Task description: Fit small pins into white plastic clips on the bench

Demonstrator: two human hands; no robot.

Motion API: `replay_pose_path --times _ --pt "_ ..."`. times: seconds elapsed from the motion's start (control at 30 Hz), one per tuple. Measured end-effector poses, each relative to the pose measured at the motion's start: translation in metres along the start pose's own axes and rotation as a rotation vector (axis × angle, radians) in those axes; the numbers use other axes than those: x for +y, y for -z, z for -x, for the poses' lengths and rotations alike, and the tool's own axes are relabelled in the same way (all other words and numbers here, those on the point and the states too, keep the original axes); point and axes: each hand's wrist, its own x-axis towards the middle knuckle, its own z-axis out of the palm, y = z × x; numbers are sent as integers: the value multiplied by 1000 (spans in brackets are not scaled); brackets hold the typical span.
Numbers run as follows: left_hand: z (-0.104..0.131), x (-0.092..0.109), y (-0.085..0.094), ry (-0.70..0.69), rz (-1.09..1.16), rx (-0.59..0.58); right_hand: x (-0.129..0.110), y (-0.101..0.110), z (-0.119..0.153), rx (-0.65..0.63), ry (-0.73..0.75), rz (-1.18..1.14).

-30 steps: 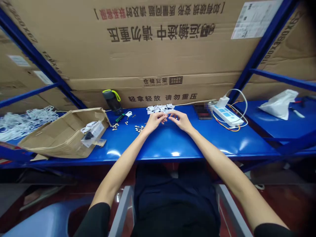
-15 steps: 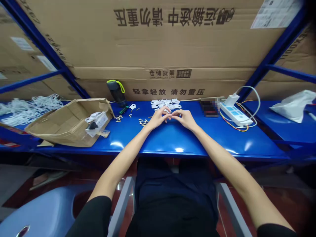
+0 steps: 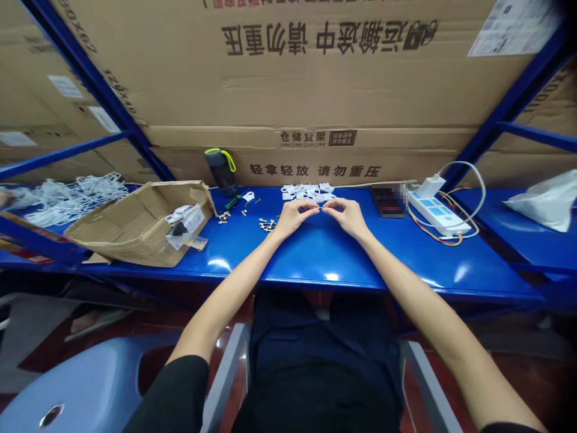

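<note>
Over the blue tabletop, my left hand (image 3: 295, 218) and my right hand (image 3: 347, 216) meet fingertip to fingertip, each in a pinch. A small, thin, light-coloured piece (image 3: 320, 208) spans the gap between them; its exact kind is too small to make out. Just behind the hands lies a cluster of white plastic parts (image 3: 309, 192), some with round holes. Several small brass-coloured and white pieces (image 3: 267, 225) are scattered beside my left wrist. Farther left are a green-handled screwdriver (image 3: 233, 202), a single white part (image 3: 248, 196) and more small metal pieces (image 3: 223, 217).
On the left stands an open cardboard box (image 3: 135, 225) with plastic-bagged parts, near a dark bottle (image 3: 222, 171) and white cords (image 3: 76, 195). A dark, partly blurred object (image 3: 388, 201) and a white power strip (image 3: 437, 213) with cables lie right. Large cardboard (image 3: 315, 96) backs the table.
The white part that showed in my left fingers is no longer seen there, and a small thin piece now shows between both hands' fingertips. The whole view has shifted slightly.
</note>
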Motion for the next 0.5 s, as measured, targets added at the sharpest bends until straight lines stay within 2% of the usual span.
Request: replay_pose_path --times 0.23,0.37,0.5 --pt "-1 1 0 7 -45 24 7 2 -2 8 7 52" --pt "-3 -3 3 29 -110 62 28 17 -4 67 -46 312" --pt "-2 -5 4 28 -167 44 46 31 -3 -34 -104 522"
